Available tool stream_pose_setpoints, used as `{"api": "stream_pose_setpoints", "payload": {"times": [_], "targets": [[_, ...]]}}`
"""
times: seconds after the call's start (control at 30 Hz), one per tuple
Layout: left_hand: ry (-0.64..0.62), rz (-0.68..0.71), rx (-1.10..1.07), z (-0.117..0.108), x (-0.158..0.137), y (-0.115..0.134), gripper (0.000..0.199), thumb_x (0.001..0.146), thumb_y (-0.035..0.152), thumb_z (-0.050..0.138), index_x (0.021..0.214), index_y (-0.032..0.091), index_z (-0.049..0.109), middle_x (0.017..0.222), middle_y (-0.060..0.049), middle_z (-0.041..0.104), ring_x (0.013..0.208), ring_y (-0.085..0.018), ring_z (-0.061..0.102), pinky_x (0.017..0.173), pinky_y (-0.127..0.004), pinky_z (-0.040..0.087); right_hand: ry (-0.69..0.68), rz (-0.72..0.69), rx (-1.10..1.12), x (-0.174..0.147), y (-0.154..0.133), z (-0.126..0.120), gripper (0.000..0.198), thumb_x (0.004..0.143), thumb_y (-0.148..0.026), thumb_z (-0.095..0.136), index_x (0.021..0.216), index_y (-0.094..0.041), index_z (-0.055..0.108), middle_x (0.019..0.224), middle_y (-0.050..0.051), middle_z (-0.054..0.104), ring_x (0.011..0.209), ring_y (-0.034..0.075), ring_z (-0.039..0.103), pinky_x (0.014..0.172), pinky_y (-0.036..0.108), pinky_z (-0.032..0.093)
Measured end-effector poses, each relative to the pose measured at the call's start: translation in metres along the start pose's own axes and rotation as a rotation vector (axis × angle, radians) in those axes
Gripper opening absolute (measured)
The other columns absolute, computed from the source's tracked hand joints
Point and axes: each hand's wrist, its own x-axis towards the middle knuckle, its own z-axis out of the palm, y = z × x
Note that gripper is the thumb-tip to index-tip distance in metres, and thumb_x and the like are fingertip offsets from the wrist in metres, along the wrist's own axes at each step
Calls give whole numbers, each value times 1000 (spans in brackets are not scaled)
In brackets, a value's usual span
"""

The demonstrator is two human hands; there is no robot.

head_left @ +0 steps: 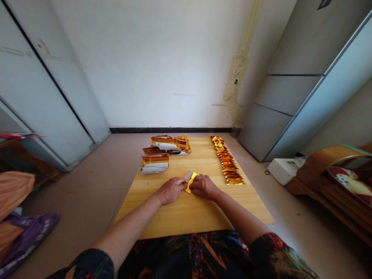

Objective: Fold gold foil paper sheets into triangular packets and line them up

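Note:
A sheet of gold foil paper with a pale underside is partly folded near the middle of the wooden table. My left hand grips its left edge, fingers bent together. On its right side, my right hand pinches the gold part between thumb and fingers. Beyond my left hand lie piles of gold and white paper sheets, some curled. To the right of my right hand runs a long row of folded gold foil pieces, overlapping one another.
A white wall rises behind the table. At the right stand a grey refrigerator, a white box and a wooden bench. Orange and purple bags lie at the left, below a pale cabinet.

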Motion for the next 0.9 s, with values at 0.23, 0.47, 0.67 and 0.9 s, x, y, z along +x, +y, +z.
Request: {"api": "stream_pose_setpoints", "payload": {"times": [0.23,0.47,0.67,0.9], "targets": [[23,-95,36,3,-8,9,36,86,13,45,117,25,59,117,-5,61,107,-20,55,93,-37,43,-69,233,53,17,-11,-7,22,88,-31,47,90,-25,68,94,3,67,88,16,58,74,26,35],[27,-150,-12,2,-9,10,43,80,9,47,116,29,60,120,-3,62,108,-21,55,93,-39,43,-163,576,0,48,-24,-3,20,77,-34,55,90,-24,67,95,6,70,91,22,63,75,33,37],[78,-207,-127,4,-12,6,47,73,3,46,108,27,64,120,-1,63,112,-20,55,95,-39,43,-191,600,18,49,-27,-10,21,76,-31,54,90,-24,67,98,7,70,94,24,63,77,35,38],[37,-167,-119,-1,-14,8,39,75,4,47,101,25,65,122,-2,62,114,-21,53,95,-41,42,-207,598,33,51,-24,-8,21,72,-31,58,89,-24,68,97,6,70,94,23,63,77,35,39]]}}
